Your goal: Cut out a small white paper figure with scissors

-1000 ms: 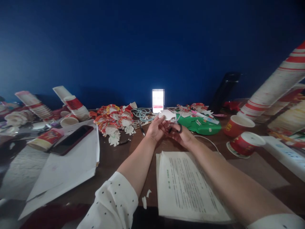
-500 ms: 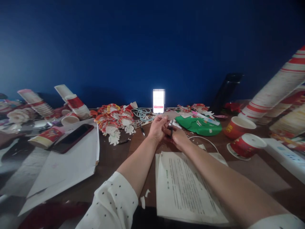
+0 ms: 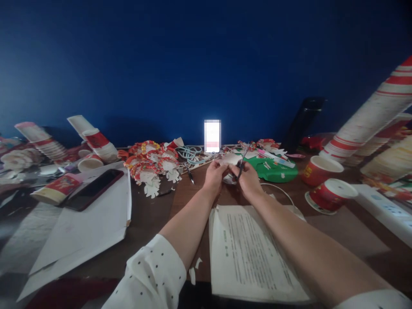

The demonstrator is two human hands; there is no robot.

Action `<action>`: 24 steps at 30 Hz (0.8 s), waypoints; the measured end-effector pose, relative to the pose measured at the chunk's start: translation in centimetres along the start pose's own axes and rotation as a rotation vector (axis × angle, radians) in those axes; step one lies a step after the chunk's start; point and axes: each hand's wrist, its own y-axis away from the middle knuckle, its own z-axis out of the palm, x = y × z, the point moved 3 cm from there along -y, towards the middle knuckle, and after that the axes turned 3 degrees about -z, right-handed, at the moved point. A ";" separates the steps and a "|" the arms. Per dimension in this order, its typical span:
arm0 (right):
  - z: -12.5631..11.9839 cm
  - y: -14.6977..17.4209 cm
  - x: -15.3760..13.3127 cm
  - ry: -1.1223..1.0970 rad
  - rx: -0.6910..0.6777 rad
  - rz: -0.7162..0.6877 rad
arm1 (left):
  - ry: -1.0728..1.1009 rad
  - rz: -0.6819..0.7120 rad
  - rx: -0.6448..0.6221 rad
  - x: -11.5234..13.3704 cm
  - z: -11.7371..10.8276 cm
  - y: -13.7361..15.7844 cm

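Near the middle of the table, my left hand (image 3: pixel 215 175) pinches a pale piece of paper (image 3: pixel 229 160). Close on its right, my right hand (image 3: pixel 247 176) is closed around dark-handled scissors (image 3: pixel 239 169), whose blades point up and away beside the paper. The fingertips of both hands nearly meet. A lit phone (image 3: pixel 212 136) stands upright just beyond them. A green sheet (image 3: pixel 277 169) with pens and paper scraps on it lies right of my right hand. Left of my left hand is a pile of red-and-white cut paper pieces (image 3: pixel 151 165).
A printed booklet (image 3: pixel 251 253) lies under my forearms. Red paper cups (image 3: pixel 334 195), a tall leaning cup stack (image 3: pixel 367 116) and a white power strip (image 3: pixel 386 210) are on the right. At left, a dark phone (image 3: pixel 95 189) rests on white sheets (image 3: pixel 80 240). A pen (image 3: pixel 191 175) lies left of centre.
My right hand has moved slightly right and turned, so the scissors now point upward in plain sight. My left hand still holds the paper. The view has shifted a little.
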 end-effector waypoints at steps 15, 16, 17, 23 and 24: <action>-2.4 -1.1 -2.9 0.264 0.209 -0.098 | -0.472 -0.155 -0.096 -0.3 -0.8 -0.6; -2.4 -1.1 -2.9 0.272 0.208 -0.099 | -0.468 -0.157 -0.091 -0.2 -0.7 -0.6; -2.4 -1.1 -2.8 0.278 0.202 -0.100 | -0.460 -0.161 -0.085 -0.1 -0.7 -0.5; -2.6 -1.3 -2.4 0.267 0.173 -0.111 | -0.392 -0.245 -0.071 0.1 -0.5 0.0; -2.5 -1.3 -2.2 0.247 0.165 -0.104 | -0.381 -0.254 -0.064 0.1 -0.5 0.0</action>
